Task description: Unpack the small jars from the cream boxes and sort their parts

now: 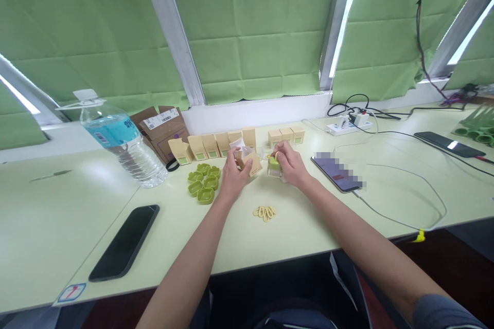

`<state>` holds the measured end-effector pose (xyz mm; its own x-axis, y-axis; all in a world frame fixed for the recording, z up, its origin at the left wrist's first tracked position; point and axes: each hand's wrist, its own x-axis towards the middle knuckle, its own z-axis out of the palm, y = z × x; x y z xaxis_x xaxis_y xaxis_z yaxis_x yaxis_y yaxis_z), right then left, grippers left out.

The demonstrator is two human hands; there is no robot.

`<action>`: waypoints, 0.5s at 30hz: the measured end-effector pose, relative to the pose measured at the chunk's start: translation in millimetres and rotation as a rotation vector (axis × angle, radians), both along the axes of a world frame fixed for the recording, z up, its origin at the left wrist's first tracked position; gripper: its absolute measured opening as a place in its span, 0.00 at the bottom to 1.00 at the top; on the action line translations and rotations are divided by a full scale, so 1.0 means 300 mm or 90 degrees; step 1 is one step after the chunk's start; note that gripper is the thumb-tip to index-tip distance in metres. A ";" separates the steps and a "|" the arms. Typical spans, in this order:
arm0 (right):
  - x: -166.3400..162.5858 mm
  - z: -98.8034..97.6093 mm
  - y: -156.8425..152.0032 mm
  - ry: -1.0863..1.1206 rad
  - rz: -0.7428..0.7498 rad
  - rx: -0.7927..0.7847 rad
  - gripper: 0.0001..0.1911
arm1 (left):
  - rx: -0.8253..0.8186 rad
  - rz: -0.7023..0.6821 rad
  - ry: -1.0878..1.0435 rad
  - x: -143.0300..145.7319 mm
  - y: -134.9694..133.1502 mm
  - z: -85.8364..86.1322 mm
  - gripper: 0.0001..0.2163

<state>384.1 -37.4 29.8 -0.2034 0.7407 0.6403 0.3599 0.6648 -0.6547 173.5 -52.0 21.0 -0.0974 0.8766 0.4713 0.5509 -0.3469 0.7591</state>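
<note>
While yellow loops [265, 212] lie nearest, the green-lidded clear container [274, 165] is beyond, upright, lid up; the kraft box [253, 163] beside it leans, flapped mouth up-left | right hand [291, 165] hides the container's right side, fingers pinching it; left hand [233, 177] half-curls, gripping the box | paper cartons [210, 147] stand behind

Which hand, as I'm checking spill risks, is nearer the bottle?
Left. The left hand, holding a box, is right of the bottle, apart from it; the right hand, holding a green-lidded container, is farther right.
</note>
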 end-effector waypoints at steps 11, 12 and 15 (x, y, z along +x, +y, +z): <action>-0.027 0.026 -0.029 -0.262 -0.043 -0.046 0.24 | 0.059 0.024 -0.133 0.003 -0.001 0.015 0.25; -0.032 0.024 -0.030 -0.277 -0.054 -0.048 0.28 | 0.071 0.024 -0.133 0.005 -0.005 0.018 0.25; -0.048 0.021 -0.036 -0.319 -0.066 -0.046 0.39 | 0.106 0.025 -0.113 0.013 -0.019 0.024 0.26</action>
<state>369.7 -48.3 36.2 -0.3945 0.8124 0.4294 0.7031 0.5678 -0.4281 177.5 -57.8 28.2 -0.2245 0.7826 0.5806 0.4289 -0.4556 0.7800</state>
